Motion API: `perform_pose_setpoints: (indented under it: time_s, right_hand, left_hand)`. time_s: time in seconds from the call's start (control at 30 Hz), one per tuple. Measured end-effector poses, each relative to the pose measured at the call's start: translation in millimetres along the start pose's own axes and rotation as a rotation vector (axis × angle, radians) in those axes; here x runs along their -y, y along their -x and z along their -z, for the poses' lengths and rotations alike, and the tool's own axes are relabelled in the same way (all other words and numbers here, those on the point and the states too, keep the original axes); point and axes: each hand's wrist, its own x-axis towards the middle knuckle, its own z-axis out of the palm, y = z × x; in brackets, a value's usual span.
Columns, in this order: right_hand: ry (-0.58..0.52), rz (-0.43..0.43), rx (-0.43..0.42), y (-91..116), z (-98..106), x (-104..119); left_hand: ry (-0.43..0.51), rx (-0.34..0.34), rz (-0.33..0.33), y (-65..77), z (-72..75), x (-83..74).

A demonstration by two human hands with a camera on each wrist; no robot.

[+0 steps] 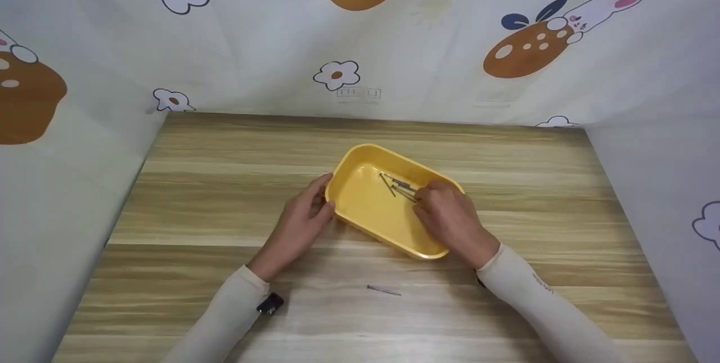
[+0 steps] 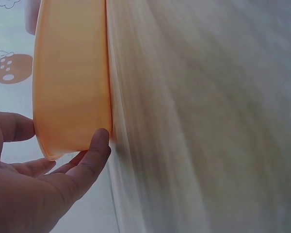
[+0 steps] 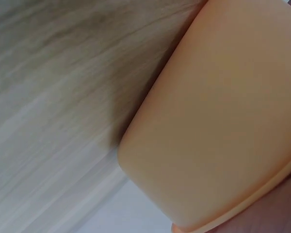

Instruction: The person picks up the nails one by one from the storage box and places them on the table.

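A yellow plastic tray [image 1: 368, 214] sits at a slant on the wooden table. My left hand [image 1: 301, 219] holds its left end, thumb and fingers spread around the corner; in the left wrist view, that hand [image 2: 43, 179] touches the tray's outer wall [image 2: 72, 82]. Several thin metal nails [image 1: 392, 186] lie in a loose pile inside. Over the right end reaches my right hand [image 1: 450, 216], fingers curled at the nails' near ends; its fingertips are partly hidden. The right wrist view shows mostly the tray's outer side [image 3: 213, 116].
A single nail [image 1: 384, 290] lies on the wooden table [image 1: 225, 155] in front of the tray. Patterned white sheeting [image 1: 270, 42] rises behind the table and along both sides. A small black object [image 1: 270, 303] is at the left sleeve's wrist.
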Motion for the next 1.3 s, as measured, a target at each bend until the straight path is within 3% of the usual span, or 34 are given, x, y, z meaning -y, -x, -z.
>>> perform_pose_setpoints:
  time_s: [0.43, 1.3]
  right_hand:
    - [0.097, -0.013, 0.040, -5, -3, 3]
    - [0.259, 0.091, -0.027, -16, -12, 9]
  left_hand:
    - [-0.020, 0.003, -0.001, 0.5, 0.9, 0.2]
    - [-0.012, 0.005, 0.009, 0.8, -0.7, 0.4]
